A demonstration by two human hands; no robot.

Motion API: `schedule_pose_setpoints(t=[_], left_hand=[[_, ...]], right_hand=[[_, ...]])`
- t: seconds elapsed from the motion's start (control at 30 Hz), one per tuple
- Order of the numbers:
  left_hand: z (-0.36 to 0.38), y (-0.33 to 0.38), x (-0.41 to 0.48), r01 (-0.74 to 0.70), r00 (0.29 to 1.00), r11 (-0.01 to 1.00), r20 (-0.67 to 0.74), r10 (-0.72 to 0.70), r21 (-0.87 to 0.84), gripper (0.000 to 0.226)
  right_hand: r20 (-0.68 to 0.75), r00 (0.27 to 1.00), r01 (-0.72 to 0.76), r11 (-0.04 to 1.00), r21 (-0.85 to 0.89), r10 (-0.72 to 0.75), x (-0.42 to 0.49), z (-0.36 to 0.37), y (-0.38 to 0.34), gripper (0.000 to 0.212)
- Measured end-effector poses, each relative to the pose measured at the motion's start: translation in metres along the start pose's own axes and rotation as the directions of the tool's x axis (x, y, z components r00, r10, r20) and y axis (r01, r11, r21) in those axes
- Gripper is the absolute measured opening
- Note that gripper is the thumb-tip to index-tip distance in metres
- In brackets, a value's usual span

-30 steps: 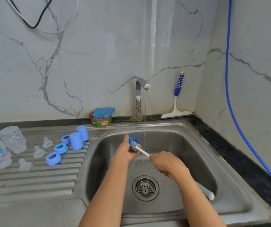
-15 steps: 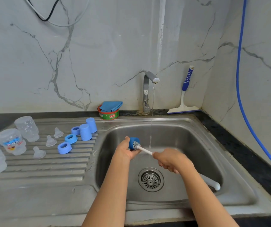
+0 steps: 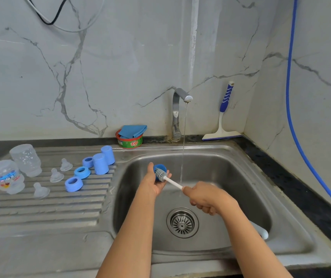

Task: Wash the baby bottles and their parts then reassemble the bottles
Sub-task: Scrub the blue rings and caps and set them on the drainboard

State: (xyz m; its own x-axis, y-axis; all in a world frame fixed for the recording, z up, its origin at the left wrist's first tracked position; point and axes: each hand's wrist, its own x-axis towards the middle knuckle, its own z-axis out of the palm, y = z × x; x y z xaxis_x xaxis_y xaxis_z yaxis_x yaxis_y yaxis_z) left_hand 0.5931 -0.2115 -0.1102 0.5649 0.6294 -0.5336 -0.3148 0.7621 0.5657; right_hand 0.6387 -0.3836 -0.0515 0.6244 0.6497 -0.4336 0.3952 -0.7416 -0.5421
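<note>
Right now the left grip (image 3: 154, 184) is clasping a blue cap (image 3: 157, 167) in the middle of the frame, above the basin of the sink (image 3: 230, 177). The right grip (image 3: 204, 199) is clenching the white handle of the bottle brush (image 3: 161, 174), whose bristles are sitting at the cap's mouth. The water stream (image 3: 183, 147) is falling just to the right of the cap and not onto it, so soap is likely going unrinsed unless the cap is shifting under the flow. A wet plastic cap is probably feeling slippery. A hard shove or twist of the brush is risking popping it out of the curled fingers and sending it down toward the drain (image 3: 182, 222). Springy bristles flicking out of the cap are also risking spattering dirty water leftward, onto the clear bottles (image 3: 25, 159), nipples (image 3: 56, 175) and blue rings (image 3: 73, 184) lying on the ribbed drainboard (image 3: 50, 209) at the left of the frame.
</note>
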Motion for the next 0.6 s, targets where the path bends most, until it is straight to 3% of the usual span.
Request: schedule_pose_setpoints(t=[0.1, 0.2, 0.37, 0.6], left_hand=[[0.002, -0.006, 0.0, -0.124, 0.988, 0.968, -0.067, 0.142, 0.219, 0.044], [0.005, -0.014, 0.002, -0.186, 0.965, 0.934, -0.124, 0.233, 0.303, 0.04], [0.014, -0.014, -0.002, -0.141, 0.986, 0.974, -0.062, 0.154, 0.176, 0.046], [0.007, -0.002, -0.003, 0.012, 1.0, 1.0, -0.001, -0.012, -0.029, 0.058]], right_hand=[[-0.017, 1.0, -0.024, 0.999, -0.03, 0.024, 0.002, 0.001, -0.001, 0.044], [-0.142, 0.99, -0.01, 0.993, -0.118, -0.007, 0.004, 0.007, -0.001, 0.041], [-0.357, 0.932, -0.006, 0.986, -0.165, -0.054, 0.003, 0.011, -0.002, 0.041], [-0.246, 0.965, 0.062, 0.987, -0.145, -0.097, 0.011, 0.009, 0.002, 0.037]])
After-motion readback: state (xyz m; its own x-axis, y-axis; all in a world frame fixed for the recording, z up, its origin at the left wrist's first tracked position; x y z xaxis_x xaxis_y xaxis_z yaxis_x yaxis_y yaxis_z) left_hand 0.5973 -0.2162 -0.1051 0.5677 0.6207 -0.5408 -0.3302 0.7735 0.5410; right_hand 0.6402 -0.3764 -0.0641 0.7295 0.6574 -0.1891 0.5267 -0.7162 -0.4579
